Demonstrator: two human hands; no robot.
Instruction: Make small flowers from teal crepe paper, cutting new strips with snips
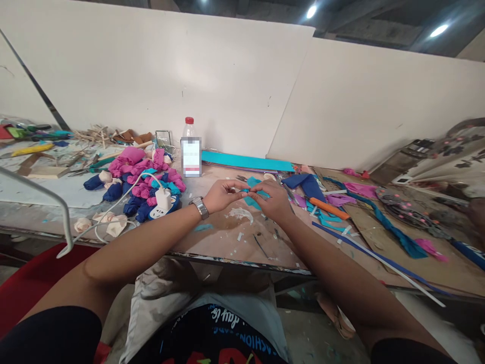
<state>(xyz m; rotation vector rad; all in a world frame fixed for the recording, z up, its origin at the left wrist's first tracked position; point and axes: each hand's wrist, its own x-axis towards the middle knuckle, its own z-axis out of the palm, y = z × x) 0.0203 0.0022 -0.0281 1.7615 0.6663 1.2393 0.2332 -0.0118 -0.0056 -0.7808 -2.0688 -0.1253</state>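
Both my hands meet over the workbench (227, 237) just in front of me. My left hand (222, 194), with a wristwatch on the wrist, pinches one end of a small teal strip of fabric or paper (253, 194). My right hand (273, 199) is closed on the other end of the same teal piece, fingers curled over it. The strip lies between the fingertips and partly under my right hand. White glue smears (242, 215) mark the bench right below my hands.
A heap of pink, blue and teal fabric flowers (144, 179) and a white power strip with a charger (163, 202) lie to the left. A plastic bottle (190, 149) and teal sheets (246, 162) stand behind. Strips, an orange tool (329, 208) and scraps lie right.
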